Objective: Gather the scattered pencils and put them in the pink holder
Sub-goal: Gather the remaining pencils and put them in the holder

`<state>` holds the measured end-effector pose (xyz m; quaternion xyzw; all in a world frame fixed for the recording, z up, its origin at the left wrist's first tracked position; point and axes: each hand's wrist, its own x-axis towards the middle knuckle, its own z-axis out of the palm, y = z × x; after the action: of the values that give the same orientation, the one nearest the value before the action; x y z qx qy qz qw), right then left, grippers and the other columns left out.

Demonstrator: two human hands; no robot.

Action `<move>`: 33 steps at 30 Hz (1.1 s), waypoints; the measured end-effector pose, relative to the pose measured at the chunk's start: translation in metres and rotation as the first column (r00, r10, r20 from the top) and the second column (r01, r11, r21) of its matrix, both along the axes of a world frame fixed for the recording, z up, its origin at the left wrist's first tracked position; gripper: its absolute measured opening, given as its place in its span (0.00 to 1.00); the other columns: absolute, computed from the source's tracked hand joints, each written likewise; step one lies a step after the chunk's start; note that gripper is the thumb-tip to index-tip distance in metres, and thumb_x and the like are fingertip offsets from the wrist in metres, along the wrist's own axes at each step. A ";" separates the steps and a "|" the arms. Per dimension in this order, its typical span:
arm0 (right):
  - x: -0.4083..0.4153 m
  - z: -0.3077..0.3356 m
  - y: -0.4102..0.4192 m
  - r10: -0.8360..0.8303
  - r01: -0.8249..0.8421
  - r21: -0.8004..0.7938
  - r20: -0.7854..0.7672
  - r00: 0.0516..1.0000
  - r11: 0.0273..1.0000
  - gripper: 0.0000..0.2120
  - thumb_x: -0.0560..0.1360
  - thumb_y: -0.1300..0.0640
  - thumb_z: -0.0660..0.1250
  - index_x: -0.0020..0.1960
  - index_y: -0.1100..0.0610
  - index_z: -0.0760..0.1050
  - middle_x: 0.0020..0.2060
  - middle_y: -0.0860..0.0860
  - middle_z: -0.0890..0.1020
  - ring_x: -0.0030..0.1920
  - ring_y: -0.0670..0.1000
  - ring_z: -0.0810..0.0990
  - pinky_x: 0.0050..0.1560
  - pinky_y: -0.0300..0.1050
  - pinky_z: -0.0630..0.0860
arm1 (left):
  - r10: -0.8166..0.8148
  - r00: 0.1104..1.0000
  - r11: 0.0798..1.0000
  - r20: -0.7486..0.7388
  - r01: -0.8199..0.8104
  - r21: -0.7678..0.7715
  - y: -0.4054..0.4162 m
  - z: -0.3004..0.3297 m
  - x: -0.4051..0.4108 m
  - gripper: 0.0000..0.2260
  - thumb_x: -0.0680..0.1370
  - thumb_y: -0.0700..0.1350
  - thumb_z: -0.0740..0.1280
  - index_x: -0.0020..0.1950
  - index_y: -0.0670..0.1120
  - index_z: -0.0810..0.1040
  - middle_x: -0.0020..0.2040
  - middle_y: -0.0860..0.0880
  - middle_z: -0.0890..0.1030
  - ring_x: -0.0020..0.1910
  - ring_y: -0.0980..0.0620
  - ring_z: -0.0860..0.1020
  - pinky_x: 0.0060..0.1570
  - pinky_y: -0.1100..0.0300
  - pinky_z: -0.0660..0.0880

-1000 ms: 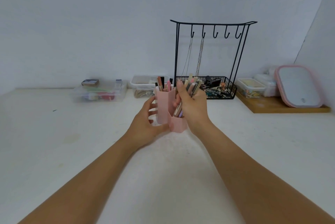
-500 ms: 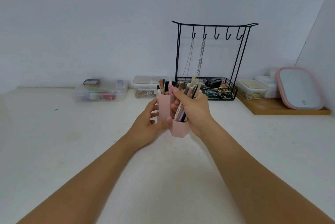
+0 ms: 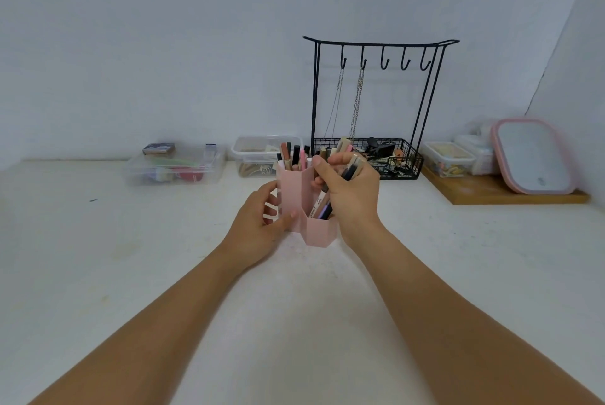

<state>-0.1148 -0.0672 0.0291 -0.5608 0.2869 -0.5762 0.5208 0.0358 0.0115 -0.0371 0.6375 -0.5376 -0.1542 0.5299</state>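
Note:
The pink holder (image 3: pixel 319 231) stands on the white table, made of hexagonal tubes of different heights. Its tall left tube (image 3: pixel 293 188) has several pencils and pens (image 3: pixel 293 155) sticking up from it. My left hand (image 3: pixel 262 224) grips that tall tube from the left, thumb on its front. My right hand (image 3: pixel 352 188) is curled round a bundle of pencils (image 3: pixel 322 206). Their lower ends reach into the short front tube and their tops (image 3: pixel 345 146) poke out above my fingers.
A black wire rack (image 3: pixel 376 103) with hooks, two hanging chains and a filled basket stands just behind the holder. Clear plastic boxes (image 3: pixel 176 164) sit along the back wall. A wooden board (image 3: pixel 484 191) with containers and a pink-rimmed lid (image 3: pixel 532 155) lies at the right.
My right hand has sunk a little, bringing the pencil bundle's lower ends into the short front tube. My left hand has kept its grip on the holder.

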 end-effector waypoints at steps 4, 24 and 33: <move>-0.001 0.002 -0.001 -0.107 0.085 0.154 0.140 0.984 0.984 0.14 0.68 0.59 0.81 0.48 0.59 0.78 0.36 0.55 0.82 0.35 0.52 0.81 0.42 0.52 0.84 | 0.030 0.999 0.999 0.019 -0.030 0.016 -0.003 0.000 0.001 0.27 0.77 0.57 0.72 0.74 0.59 0.68 0.57 0.48 0.76 0.45 0.44 0.78 0.46 0.54 0.79; 0.007 -0.030 -0.010 -0.035 0.046 0.056 -0.175 0.984 0.997 0.32 0.70 0.31 0.67 0.67 0.47 0.67 0.61 0.47 0.77 0.62 0.51 0.76 0.66 0.57 0.74 | 0.014 1.000 1.000 -0.012 -0.014 -0.013 0.004 0.006 -0.004 0.28 0.79 0.48 0.72 0.74 0.61 0.63 0.62 0.54 0.75 0.49 0.47 0.80 0.42 0.66 0.77; -0.021 -0.040 -0.032 0.577 -0.544 0.200 -0.358 0.734 0.815 0.35 0.64 0.65 0.80 0.69 0.55 0.75 0.57 0.52 0.85 0.60 0.56 0.83 0.63 0.61 0.78 | 0.067 0.993 0.998 -0.100 -0.066 0.010 0.006 0.006 -0.006 0.28 0.78 0.42 0.72 0.74 0.51 0.64 0.62 0.47 0.72 0.51 0.49 0.78 0.39 0.69 0.75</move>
<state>-0.1358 -0.0988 -0.0108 -0.7053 0.2286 -0.2520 0.6219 0.0303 0.0180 -0.0311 0.6485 -0.4881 -0.1701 0.5589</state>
